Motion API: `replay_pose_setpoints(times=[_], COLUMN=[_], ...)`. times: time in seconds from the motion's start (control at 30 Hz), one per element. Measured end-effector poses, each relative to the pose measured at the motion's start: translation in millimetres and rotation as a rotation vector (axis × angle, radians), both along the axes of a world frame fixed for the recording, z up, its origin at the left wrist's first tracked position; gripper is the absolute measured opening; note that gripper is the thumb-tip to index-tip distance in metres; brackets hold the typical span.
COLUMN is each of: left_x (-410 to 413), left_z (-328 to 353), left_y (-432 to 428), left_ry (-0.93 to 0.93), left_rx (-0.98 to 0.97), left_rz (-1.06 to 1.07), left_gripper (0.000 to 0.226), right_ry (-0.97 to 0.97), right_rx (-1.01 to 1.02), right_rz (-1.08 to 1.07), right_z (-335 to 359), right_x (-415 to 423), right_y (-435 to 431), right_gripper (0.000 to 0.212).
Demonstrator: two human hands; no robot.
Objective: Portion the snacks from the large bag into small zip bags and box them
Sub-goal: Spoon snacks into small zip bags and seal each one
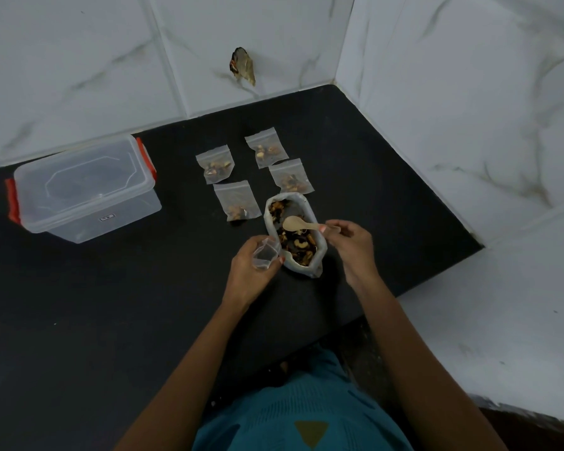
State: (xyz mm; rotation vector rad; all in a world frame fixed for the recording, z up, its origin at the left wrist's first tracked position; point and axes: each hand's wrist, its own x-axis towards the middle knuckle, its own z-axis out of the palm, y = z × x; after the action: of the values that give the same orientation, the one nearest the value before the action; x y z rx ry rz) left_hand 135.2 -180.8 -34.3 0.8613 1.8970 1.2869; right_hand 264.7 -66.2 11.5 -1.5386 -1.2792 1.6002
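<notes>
A teal garment [306, 408] shows at the near edge of the black counter [111, 304], and both forearms stretch out over it. The left hand [246, 271] has its fingers curled round an empty zip bag [265, 253], held just left of the large bag [310, 270]. The right hand [350, 244] pinches the handle of a wooden spoon [303, 224] between thumb and fingertips. The spoon's bowl hangs over the snacks [298, 247] and looks empty.

The large bag stands open toward the counter's right edge, with mixed nuts inside. Beyond it four filled bags lie flat. One [238, 201] is just beside its left wall and one [292, 177] is at its far rim. The other two [215, 163] [267, 147] are farther back.

Well to the left, near the far edge, sits a clear box [105, 222], lid on, with red clips at both ends. On the tiled wall [79, 60] behind is a small brownish thing [243, 65]; I cannot tell what it is.
</notes>
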Motion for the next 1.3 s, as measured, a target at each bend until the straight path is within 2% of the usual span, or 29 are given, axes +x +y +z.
replay_pose_setpoints(times=[0.17, 0.4, 0.57, 0.7, 0.93, 1.03, 1.17, 1.3], left_x=[2.4, 1.8, 2.8, 2.7, 4.5, 5.0, 4.4, 3.8], left_z=[4.0, 4.3, 2.9, 1.2, -3.9, -2.8, -2.5, -3.4], left_y=[0.6, 1.9, 3.2, 3.9, 6.2, 6.2, 5.4, 5.8], left_ry=[0.013, 0.002, -0.021, -0.031, -0.065, -0.071, -0.091, -0.129], left_rx=[0.015, -0.006, -0.024, -0.044, -0.055, -0.063, -0.028, 0.001], left_rz=[-0.016, -0.026, -0.021, -0.026, -0.013, -0.024, -0.026, -0.02], left_gripper=[0.036, 0.035, 0.03, 0.029, 0.028, 0.026, 0.023, 0.021], right_ry=[0.119, -0.128, -0.17, -0.164, -0.2, -0.176, -0.087, -0.102], right_rx=[-0.063, 0.412, 0.475, 0.493, 0.696, 0.644, 0.353, 0.353], right_rz=[-0.079, 0.093, 0.2, 0.181, 0.291, 0.24, 0.073, 0.12], right_z=[-2.2, -3.9, -8.8, -17.2, -24.8, -28.1, -24.6, -22.1], right_x=[-13.1, 4.4, 6.9, 0.7, -0.7, -2.3, -0.5, 0.4], right_y=[1.3, 1.7, -8.0, -13.3, -29.6, -33.6, -22.0, -24.0], right_gripper=[0.014, 0.014, 0.013, 0.017, 0.017, 0.018, 0.018, 0.017])
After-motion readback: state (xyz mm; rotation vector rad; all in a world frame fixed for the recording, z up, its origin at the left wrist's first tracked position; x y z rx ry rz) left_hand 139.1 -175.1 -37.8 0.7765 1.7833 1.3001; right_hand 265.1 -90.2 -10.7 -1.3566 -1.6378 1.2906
